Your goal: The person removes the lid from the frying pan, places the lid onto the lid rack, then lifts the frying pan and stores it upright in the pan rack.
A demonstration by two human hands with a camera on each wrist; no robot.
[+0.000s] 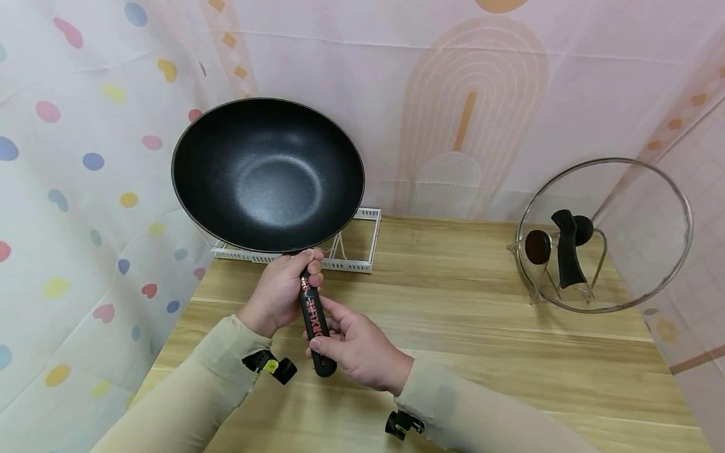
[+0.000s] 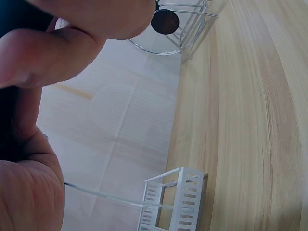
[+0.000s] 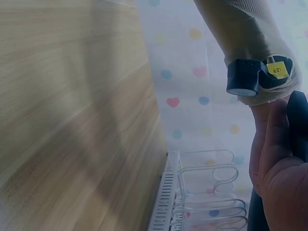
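A black wok (image 1: 269,170) is held up with its dark inside facing me, over the white rack at the table's back left. My left hand (image 1: 280,289) grips the black handle (image 1: 314,308) close to the pan, fingers wrapped round it. Lower down, near the handle's end, my right hand (image 1: 359,346) holds it between thumb and fingers. Red lettering runs along the handle's upper face. In the left wrist view, the curled fingers (image 2: 57,53) of the left hand show at the upper left round a dark handle.
The white rack (image 1: 365,264) has a slotted frame and wire dividers (image 3: 211,173), partly hidden by the wok in the head view. At the table's right, a glass lid (image 1: 640,251) with a black knob stands upright in a wire stand (image 1: 601,258). Patterned curtains (image 1: 351,50) border the wooden table (image 1: 481,327).
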